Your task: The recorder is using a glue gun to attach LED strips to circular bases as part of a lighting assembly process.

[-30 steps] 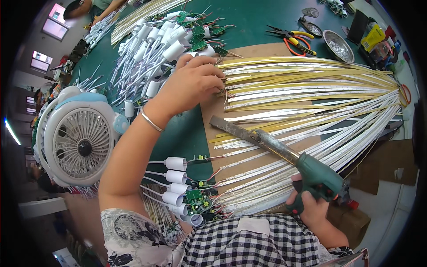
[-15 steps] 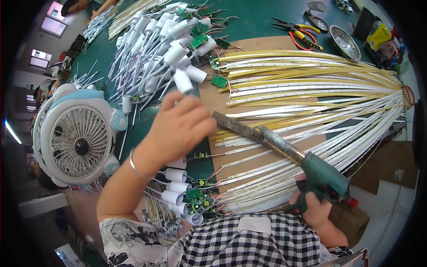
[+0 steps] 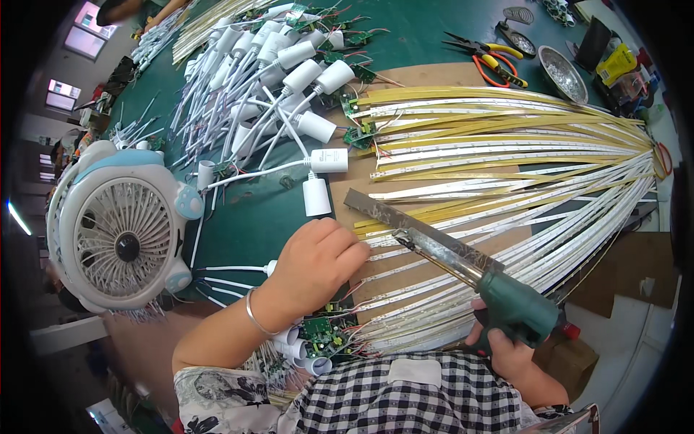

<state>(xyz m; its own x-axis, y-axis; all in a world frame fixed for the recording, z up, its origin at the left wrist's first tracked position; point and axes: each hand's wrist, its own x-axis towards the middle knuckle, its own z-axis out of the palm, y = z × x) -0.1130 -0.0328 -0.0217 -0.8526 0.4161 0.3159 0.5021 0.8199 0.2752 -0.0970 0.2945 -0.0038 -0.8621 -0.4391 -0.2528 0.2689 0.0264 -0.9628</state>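
Note:
My right hand (image 3: 506, 351) grips the green handle of a soldering gun (image 3: 520, 307), whose long metal barrel points up and left across the strips. Flat light strips (image 3: 463, 235), white and yellow, fan out over a brown board (image 3: 426, 74). My left hand (image 3: 322, 257), with a bangle at the wrist, is closed in a pinch near the strips' left ends. Whatever its fingers hold is hidden. Just beyond it lie two white cylindrical caps (image 3: 316, 197) on cables. Below it, green circuit boards (image 3: 318, 329) and more caps sit wired to strip ends.
A white and blue fan (image 3: 126, 246) stands at left. Beyond my left hand is a heap of white capped cables (image 3: 253, 79) with circuit boards. Pliers (image 3: 491, 61), a metal bowl (image 3: 562, 75) and a small coil stand (image 3: 517, 32) lie at the far right.
My left hand has come nearer to me and slightly right, from the heap's edge to the strip ends. Two capped cables now lie just beyond it. The soldering gun has shifted slightly toward me.

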